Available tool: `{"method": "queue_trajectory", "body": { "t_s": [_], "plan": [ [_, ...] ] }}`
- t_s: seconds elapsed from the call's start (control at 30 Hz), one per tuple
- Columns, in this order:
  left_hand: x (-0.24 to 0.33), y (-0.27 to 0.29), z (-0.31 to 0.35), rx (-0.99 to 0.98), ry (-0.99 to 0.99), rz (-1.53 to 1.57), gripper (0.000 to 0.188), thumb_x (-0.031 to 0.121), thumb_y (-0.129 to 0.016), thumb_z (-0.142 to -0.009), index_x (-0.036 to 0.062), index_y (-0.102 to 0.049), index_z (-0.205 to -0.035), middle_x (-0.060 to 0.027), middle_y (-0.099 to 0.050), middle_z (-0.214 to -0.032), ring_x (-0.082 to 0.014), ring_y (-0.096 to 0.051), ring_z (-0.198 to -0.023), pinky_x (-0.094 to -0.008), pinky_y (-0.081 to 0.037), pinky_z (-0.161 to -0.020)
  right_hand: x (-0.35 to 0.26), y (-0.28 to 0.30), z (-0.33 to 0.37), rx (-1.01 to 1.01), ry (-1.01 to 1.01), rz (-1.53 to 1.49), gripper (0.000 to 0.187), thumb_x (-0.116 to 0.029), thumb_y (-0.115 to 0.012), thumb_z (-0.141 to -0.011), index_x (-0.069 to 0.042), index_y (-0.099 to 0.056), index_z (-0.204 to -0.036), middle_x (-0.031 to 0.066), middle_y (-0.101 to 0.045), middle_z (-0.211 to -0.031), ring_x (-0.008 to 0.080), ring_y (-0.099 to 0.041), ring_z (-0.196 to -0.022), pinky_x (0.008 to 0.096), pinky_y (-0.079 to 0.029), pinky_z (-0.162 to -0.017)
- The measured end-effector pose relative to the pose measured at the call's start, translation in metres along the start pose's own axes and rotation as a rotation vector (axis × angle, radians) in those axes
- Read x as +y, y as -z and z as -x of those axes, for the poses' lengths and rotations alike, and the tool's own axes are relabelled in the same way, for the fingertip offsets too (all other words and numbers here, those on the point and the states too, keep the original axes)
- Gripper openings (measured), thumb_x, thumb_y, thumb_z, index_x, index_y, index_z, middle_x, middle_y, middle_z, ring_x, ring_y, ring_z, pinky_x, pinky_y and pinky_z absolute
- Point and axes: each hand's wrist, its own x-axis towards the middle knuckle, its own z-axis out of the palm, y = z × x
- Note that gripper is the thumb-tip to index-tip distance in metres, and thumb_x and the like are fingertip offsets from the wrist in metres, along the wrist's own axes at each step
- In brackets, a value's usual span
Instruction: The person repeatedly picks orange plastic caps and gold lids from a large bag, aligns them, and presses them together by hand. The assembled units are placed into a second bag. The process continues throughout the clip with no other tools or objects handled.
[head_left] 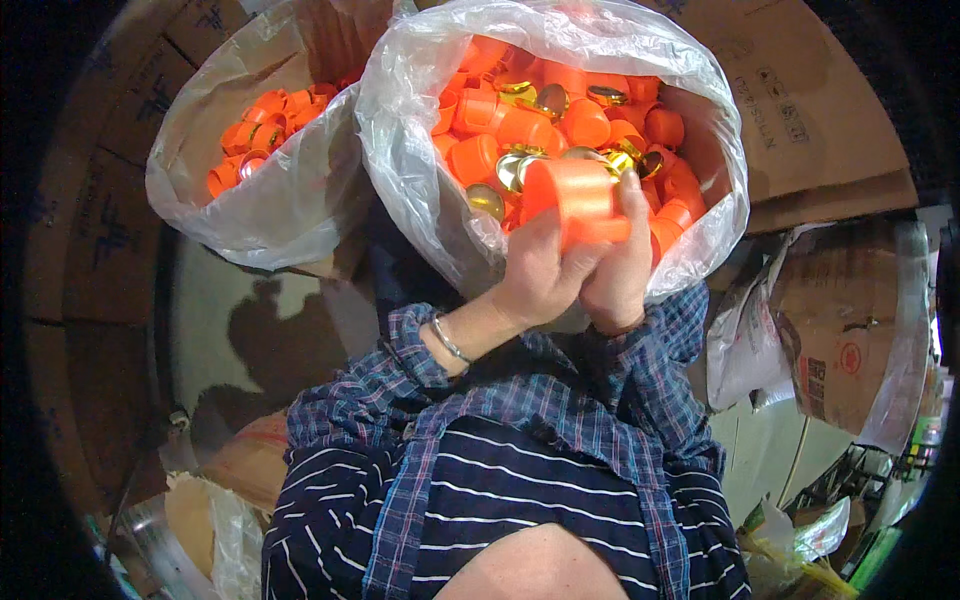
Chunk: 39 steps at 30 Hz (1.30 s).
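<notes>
Both hands are raised together over the near edge of a large box lined with clear plastic (398,150). An orange plastic cap (570,188), shaped like a short cup, is between them. My left hand (540,268) has its fingers closed round the cap's left side. My right hand (618,275) grips the right side, fingers pointing up. Whether a second cap is under the first is hard to tell. Behind them the box holds many orange caps (473,158) and shiny gold and silver discs (486,201). One gold disc (622,162) shows by my right fingertips; whether I touch it is unclear.
At the left stands a second plastic-lined box (270,225) with more orange caps (240,137) in it. Cardboard (820,110) rises behind at the right, and a brown carton (845,320) stands nearer. Plastic bags and loose packaging (225,530) lie at the lower left.
</notes>
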Motion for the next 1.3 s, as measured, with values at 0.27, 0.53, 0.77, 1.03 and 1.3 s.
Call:
{"method": "queue_trajectory", "body": {
  "t_s": [0.27, 0.53, 0.77, 1.03, 1.3],
  "plan": [
    [-0.004, 0.000, 0.000, 0.198, 0.867, 0.766, 0.040, 0.033, -0.044, -0.108, 0.0008, -0.060, -0.125, -0.0103, -0.066, -0.117, -0.0215, -0.065, -0.108, -0.0321, -0.050, -0.091, -0.009, 0.005, 0.004, -0.056, 0.524, 0.840, 0.039, -0.016, -0.057, -0.097, 0.003, -0.055, -0.131, 0.0136, -0.058, -0.128, 0.0216, -0.055, -0.119, 0.0350, -0.044, -0.102],
    [-0.013, 0.004, 0.014, 0.220, 1.041, 1.057, 0.045, 0.038, -0.040, -0.109, 0.0016, -0.055, -0.131, -0.0086, -0.062, -0.125, -0.0190, -0.061, -0.115, -0.0324, -0.049, -0.097, 0.004, 0.009, 0.009, 0.024, 0.906, 1.120, 0.056, -0.014, -0.078, -0.073, 0.005, -0.057, -0.122, 0.0212, -0.060, -0.117, 0.0325, -0.060, -0.107, 0.0379, -0.049, -0.094],
    [-0.018, 0.057, -0.013, 0.169, 0.959, 0.786, 0.044, 0.038, -0.045, -0.107, 0.0031, -0.054, -0.133, -0.0102, -0.062, -0.125, -0.0208, -0.061, -0.117, -0.0348, -0.049, -0.102, -0.014, -0.008, -0.012, -0.392, 1.051, 1.298, 0.067, -0.025, -0.086, -0.070, 0.003, -0.057, -0.124, 0.0205, -0.059, -0.122, 0.0370, -0.058, -0.110, 0.0446, -0.047, -0.097],
    [-0.031, 0.236, -0.126, 0.536, 0.121, -0.974, 0.046, 0.028, -0.074, -0.091, -0.0054, -0.060, -0.120, -0.0134, -0.065, -0.117, -0.0222, -0.064, -0.103, -0.0346, -0.050, -0.095, -0.020, 0.031, -0.102, -0.453, 0.325, 1.664, 0.041, -0.038, -0.069, -0.088, 0.000, -0.069, -0.104, 0.0201, -0.071, -0.098, 0.0351, -0.069, -0.088, 0.0450, -0.054, -0.079],
    [-0.148, 0.072, -0.090, -0.669, 0.433, -0.740, 0.028, 0.025, -0.064, -0.090, 0.0030, -0.070, -0.106, -0.0178, -0.072, -0.104, -0.0364, -0.069, -0.098, -0.0442, -0.054, -0.085, 0.068, 0.073, -0.139, -0.685, 0.273, 2.204, 0.029, -0.022, -0.065, -0.082, -0.003, -0.069, -0.102, 0.0175, -0.063, -0.114, 0.0351, -0.058, -0.112, 0.0491, -0.049, -0.091]
  ]
}}
